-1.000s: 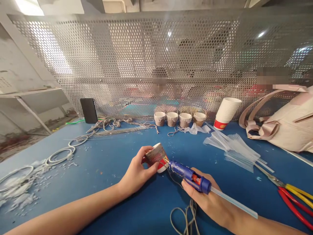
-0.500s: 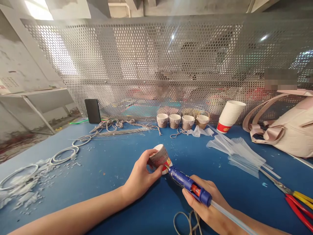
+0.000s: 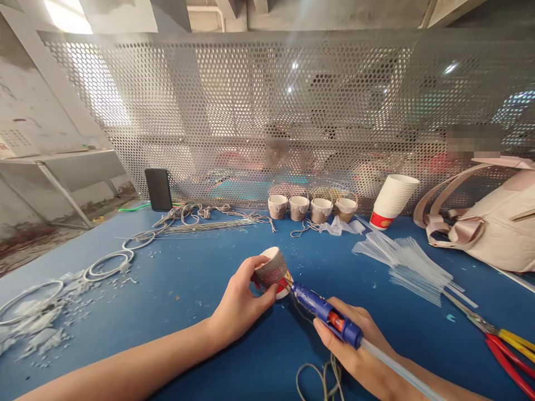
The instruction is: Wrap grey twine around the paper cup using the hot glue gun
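Observation:
Between the thumb and fingers of my left hand (image 3: 240,295) is a paper cup (image 3: 271,270), tilted, with grey-brown cord wound around its upper part. Red and yellow print shows on the bare lower part. My right hand (image 3: 355,340) grips a blue hot glue gun (image 3: 320,309) with a long clear glue stick running out of its back. The metal nozzle points at the cup's side just below the wound cord; whether it touches I cannot tell. Loose grey cord (image 3: 321,379) lies on the table below my right hand.
Several cord-wrapped cups with handles (image 3: 298,208) line the back. A stack of paper cups (image 3: 393,200), glue sticks (image 3: 409,262), red-and-yellow pliers (image 3: 497,334) and a pale bag (image 3: 497,217) lie right. A phone (image 3: 159,189), rings (image 3: 111,264) and white scraps (image 3: 45,328) lie left.
The glue gun's nozzle has shifted slightly up and right along the cup. The left hand keeps its hold on the cup, almost still.

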`<state>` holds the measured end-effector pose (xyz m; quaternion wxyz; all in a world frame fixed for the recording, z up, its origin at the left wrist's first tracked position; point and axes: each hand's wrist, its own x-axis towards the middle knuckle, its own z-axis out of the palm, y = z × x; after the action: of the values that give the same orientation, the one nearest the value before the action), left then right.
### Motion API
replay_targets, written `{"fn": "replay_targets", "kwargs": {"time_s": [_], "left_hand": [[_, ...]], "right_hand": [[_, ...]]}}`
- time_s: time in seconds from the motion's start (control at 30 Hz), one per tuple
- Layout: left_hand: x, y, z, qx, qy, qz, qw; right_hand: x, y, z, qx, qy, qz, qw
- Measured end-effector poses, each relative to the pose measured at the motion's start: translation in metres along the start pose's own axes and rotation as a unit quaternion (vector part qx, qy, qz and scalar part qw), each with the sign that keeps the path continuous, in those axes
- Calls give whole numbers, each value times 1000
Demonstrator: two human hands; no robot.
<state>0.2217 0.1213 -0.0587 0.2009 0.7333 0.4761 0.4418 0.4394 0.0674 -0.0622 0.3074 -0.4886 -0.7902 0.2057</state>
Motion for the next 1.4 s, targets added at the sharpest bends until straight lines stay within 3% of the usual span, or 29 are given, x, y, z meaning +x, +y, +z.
{"fn": "replay_targets", "kwargs": {"time_s": [0.2,0.47,1.1,1.4], "left_hand": [[1,0,-2,-15,-8,-10,1000],[2,2,-5,-41,-18,-36,998],[1,-3,-5,-59,-29,-28,997],[0,-5,-5,-72,-32,-30,996]], "right_hand": [[1,0,1,1,-1,-12,1000],[3,-5,-7,26,5,25,999],[4,-7,-9,58,29,39,997],[6,-5,-13,48,72,47,995]]}}
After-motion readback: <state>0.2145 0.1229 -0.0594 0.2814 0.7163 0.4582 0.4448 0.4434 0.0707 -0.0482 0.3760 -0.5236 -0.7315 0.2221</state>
